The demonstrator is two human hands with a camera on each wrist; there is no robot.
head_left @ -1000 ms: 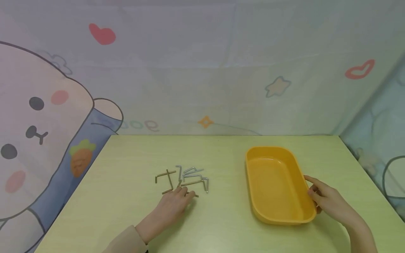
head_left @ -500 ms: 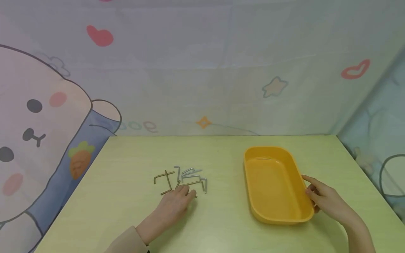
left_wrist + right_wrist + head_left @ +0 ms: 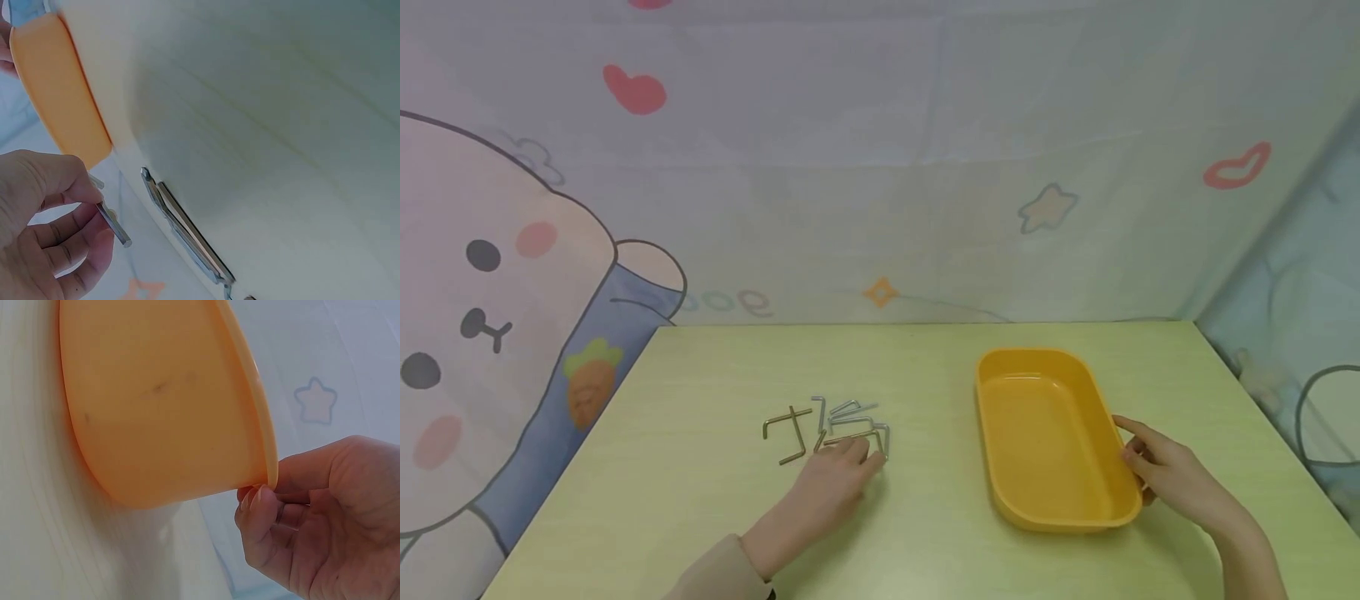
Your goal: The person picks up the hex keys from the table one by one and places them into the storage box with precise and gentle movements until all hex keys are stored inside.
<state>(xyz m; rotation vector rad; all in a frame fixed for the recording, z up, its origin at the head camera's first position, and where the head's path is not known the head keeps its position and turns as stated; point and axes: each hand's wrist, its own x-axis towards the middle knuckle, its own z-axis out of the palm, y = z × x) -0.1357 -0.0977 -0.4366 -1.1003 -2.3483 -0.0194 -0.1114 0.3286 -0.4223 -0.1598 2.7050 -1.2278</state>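
My left hand [image 3: 838, 479] is low over the near side of a loose group of L-shaped hex keys. In the left wrist view its thumb and fingers pinch one hex key [image 3: 114, 226], which my hand hides in the head view. Brass-coloured hex keys [image 3: 797, 435] lie at the left of the group, silver ones [image 3: 852, 420] at its right and back. My right hand [image 3: 1172, 475] pinches the right rim of a yellow plastic tray [image 3: 1048, 454]. Seen from the right wrist, thumb and fingers grip the rim of the tray [image 3: 156, 419] near its corner.
Everything rests on a pale wood-grain table [image 3: 730, 358]. Behind its far edge hangs a printed cloth [image 3: 880, 167] with a bear, hearts and a star. Bare tabletop separates the hex keys from the tray.
My left hand has moved slightly to the right and now holds a hex key that lay partly under it on the table. The right hand stays at the tray's rim.
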